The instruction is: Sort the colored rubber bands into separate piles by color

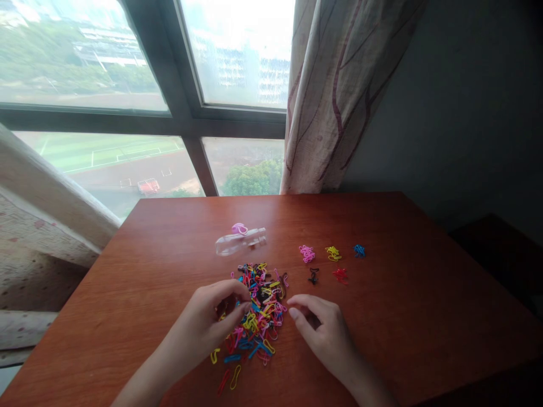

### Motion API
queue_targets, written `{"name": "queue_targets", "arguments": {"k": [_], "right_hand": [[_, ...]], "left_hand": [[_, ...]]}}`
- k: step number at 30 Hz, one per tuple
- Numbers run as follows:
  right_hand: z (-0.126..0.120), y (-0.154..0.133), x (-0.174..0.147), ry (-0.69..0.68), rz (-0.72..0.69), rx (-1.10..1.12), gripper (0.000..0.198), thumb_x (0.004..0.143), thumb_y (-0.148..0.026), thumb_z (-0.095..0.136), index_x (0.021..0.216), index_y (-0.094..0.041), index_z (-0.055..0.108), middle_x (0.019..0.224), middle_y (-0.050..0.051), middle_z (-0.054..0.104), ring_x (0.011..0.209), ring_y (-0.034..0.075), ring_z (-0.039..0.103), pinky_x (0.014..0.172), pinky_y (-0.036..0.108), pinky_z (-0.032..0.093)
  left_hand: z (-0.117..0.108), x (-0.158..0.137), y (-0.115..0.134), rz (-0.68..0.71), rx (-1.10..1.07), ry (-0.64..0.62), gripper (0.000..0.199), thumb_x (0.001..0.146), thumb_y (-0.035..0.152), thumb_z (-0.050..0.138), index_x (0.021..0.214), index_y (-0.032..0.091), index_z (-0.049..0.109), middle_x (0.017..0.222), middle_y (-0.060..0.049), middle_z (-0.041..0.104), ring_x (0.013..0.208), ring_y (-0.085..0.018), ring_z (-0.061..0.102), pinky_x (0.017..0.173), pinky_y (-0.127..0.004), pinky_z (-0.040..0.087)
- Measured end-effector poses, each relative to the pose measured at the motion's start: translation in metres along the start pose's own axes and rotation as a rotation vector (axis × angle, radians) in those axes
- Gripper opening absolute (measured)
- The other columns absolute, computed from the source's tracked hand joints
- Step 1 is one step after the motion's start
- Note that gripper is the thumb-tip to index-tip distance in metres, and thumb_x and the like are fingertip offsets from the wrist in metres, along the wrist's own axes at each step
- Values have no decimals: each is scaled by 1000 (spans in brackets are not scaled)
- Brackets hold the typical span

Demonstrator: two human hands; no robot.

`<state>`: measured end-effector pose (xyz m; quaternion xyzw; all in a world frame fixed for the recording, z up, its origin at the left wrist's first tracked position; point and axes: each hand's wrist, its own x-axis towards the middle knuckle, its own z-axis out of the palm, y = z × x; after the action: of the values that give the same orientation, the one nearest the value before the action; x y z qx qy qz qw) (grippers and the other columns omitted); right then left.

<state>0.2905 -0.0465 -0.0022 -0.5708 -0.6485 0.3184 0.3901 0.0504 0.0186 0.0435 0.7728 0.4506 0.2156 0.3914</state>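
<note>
A mixed pile of small colourful rubber bands (265, 308) lies on the table in front of me, in pink, yellow, blue, red and black. My left hand (216, 314) reaches over the left side of the pile. Its fingers are curled, with a small gap between thumb and index fingertips, and nothing shows in it. At the pile's right edge, my right hand (322, 325) has thumb and index fingertips drawn together by some pink bands. Whatever may be between these tips is too small to make out.
Sorted small heaps lie to the right: pink bands (306, 254), yellow bands (333, 253), blue bands (359, 250), black bands (313, 276) and red bands (340, 276). A clear bottle (237, 243) lies behind the pile, a pink loop (240, 228) beside it. The wooden table (169, 243) adjoins a window.
</note>
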Motion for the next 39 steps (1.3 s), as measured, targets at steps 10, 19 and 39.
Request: {"name": "queue_targets", "arguments": {"k": [10,19,39], "right_hand": [[14,-19,8,-48,-49,133,18,93,-24,58,92,-21,75,86,3,76,76,16,69,69,21,50],[13,-18,6,-48,22,166,17,90,-26,60,87,-19,75,81,3,75,69,15,67,61,21,48],[2,-12,5,-34,53,128,26,92,-34,57,79,-18,73,70,2,72,59,14,61,52,21,44]], "left_hand": [[20,1,11,52,16,-6,11,86,18,55,82,18,65,68,1,61,59,-12,49,55,-20,38],[28,2,11,83,21,-5,10,86,18,54,82,18,63,69,1,61,60,-12,50,56,-21,38],[29,1,16,149,-20,9,12,91,19,53,92,20,65,82,-2,70,68,-14,59,64,-22,46]]}}
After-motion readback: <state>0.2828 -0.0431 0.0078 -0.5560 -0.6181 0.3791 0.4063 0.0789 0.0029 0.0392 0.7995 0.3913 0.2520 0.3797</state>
